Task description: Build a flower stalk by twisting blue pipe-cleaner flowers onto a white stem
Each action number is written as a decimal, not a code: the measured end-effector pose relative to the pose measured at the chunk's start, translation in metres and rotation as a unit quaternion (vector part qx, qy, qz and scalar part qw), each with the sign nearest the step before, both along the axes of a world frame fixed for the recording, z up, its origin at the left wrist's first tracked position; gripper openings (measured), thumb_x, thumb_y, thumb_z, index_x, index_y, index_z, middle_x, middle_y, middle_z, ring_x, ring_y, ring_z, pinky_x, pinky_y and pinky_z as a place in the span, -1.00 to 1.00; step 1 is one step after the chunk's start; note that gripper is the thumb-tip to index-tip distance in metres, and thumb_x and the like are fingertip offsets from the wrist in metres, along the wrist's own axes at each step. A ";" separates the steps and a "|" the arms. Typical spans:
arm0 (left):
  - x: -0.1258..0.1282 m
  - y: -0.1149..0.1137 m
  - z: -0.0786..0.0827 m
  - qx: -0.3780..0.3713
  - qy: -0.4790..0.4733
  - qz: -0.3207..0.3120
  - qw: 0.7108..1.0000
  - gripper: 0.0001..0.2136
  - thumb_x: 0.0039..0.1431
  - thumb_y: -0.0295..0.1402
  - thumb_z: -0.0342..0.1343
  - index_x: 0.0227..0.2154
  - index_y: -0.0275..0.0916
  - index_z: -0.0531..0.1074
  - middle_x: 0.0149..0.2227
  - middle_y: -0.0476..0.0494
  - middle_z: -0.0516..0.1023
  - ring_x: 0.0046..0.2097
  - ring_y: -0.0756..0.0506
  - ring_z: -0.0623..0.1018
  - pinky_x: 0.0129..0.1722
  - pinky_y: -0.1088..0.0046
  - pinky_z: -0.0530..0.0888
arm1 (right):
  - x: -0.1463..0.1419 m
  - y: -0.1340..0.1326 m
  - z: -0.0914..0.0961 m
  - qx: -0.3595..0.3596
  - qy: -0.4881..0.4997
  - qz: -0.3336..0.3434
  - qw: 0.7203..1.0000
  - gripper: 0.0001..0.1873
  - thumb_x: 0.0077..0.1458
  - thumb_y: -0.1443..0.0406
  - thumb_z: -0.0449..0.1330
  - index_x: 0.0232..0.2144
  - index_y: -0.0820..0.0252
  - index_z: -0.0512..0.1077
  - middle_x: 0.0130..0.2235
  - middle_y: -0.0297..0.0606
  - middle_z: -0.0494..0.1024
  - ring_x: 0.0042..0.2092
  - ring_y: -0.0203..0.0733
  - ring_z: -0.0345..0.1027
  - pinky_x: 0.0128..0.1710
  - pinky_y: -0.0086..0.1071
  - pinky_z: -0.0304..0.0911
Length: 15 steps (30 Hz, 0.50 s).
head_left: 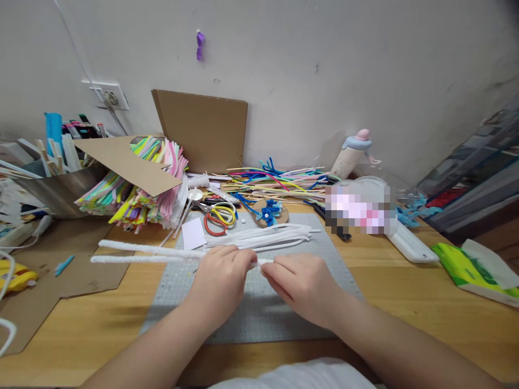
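Two fuzzy white pipe cleaners [150,249] run side by side out to the left from my left hand [225,270], which is closed around them. Right beside it, my right hand [304,281] pinches the white end of the pipe cleaners between thumb and fingers. A short stretch of white shows between the two hands, over the grey cutting mat [251,321]. Behind the hands lies a bunch of more white pipe cleaners [279,233]. Scissors with orange and yellow handles [219,219] rest near a white paper square [193,234]. A blue pipe-cleaner flower [271,212] sits on a round cardboard piece.
Bundles of coloured pipe cleaners [138,200] and a metal container [60,189] of sticks stand at left. Loose coloured stems [279,183] lie along the wall. A bottle [351,154], a white handheld device [413,240] and a green tissue pack [466,267] are at right.
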<state>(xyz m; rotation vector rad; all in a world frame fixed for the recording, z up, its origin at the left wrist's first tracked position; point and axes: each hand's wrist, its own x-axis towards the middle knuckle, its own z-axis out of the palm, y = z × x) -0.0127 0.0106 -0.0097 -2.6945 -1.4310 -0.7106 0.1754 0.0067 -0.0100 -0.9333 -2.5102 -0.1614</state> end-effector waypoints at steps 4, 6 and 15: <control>0.002 -0.001 0.002 -0.025 0.000 -0.017 1.000 -0.90 0.12 -0.46 -0.05 -0.38 -0.20 0.36 -0.47 -0.04 0.46 -0.36 -0.07 0.42 -0.34 0.40 0.25 | 0.001 0.000 0.001 0.002 0.013 -0.007 1.000 -0.79 0.13 0.36 -0.02 -0.43 0.20 0.41 -0.56 -0.33 0.37 -0.49 -0.30 0.15 -0.49 -0.38 -0.12; 0.002 -0.003 0.003 -0.041 -0.004 -0.026 0.999 -0.90 0.13 -0.44 -0.05 -0.38 -0.19 0.37 -0.47 -0.03 0.47 -0.37 -0.07 0.42 -0.36 0.41 0.24 | 0.004 0.004 0.005 -0.052 0.040 -0.018 0.998 -0.79 0.14 0.33 0.00 -0.41 0.18 0.43 -0.53 -0.32 0.40 -0.45 -0.30 0.20 -0.46 -0.40 -0.06; 0.005 -0.008 0.007 -0.110 -0.090 -0.130 0.981 -0.87 0.10 -0.49 -0.04 -0.38 -0.17 0.38 -0.44 0.00 0.49 -0.36 -0.02 0.43 -0.33 0.46 0.27 | 0.021 0.034 0.015 -0.452 0.153 0.102 0.873 -0.81 0.09 0.26 0.08 -0.38 0.22 0.47 -0.40 -0.30 0.50 -0.34 -0.29 0.33 -0.32 -0.45 0.21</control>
